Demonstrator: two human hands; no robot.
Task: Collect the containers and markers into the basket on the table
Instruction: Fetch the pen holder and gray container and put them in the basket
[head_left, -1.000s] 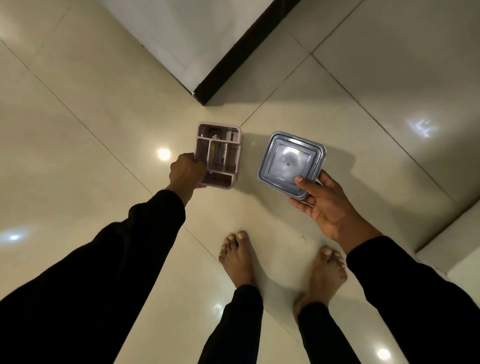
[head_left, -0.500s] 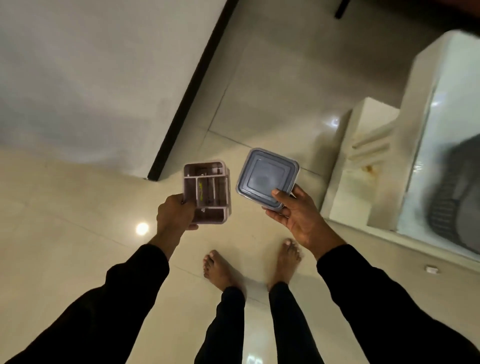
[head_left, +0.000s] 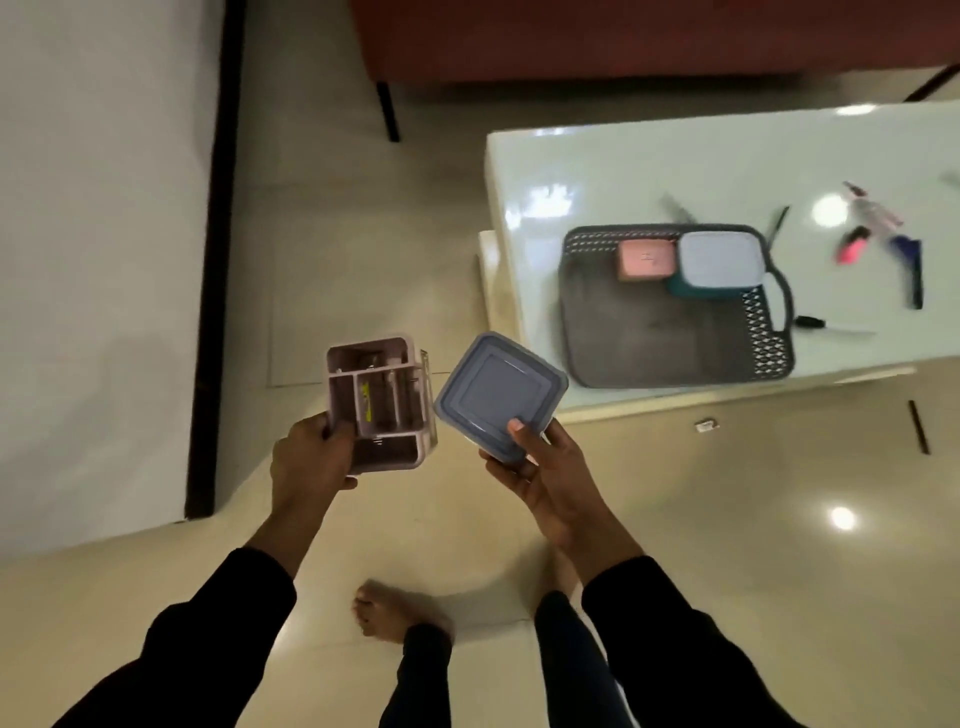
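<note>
Compartments of the pink organizer (head_left: 382, 402), gripped at its corner by the left hand (head_left: 310, 457), hold small unclear items. The right hand (head_left: 550, 478) pinches a lidded grey container (head_left: 498, 395). On the table (head_left: 623, 171), the basket (head_left: 670, 332) holds a pink box (head_left: 645, 260) and a lidded teal container (head_left: 719, 262); markers (head_left: 852, 244) lie beside it.

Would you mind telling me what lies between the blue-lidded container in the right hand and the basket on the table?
In the head view, only bare floor and the table's edge separate the blue-lidded container from the basket; nothing else lies there.
</note>
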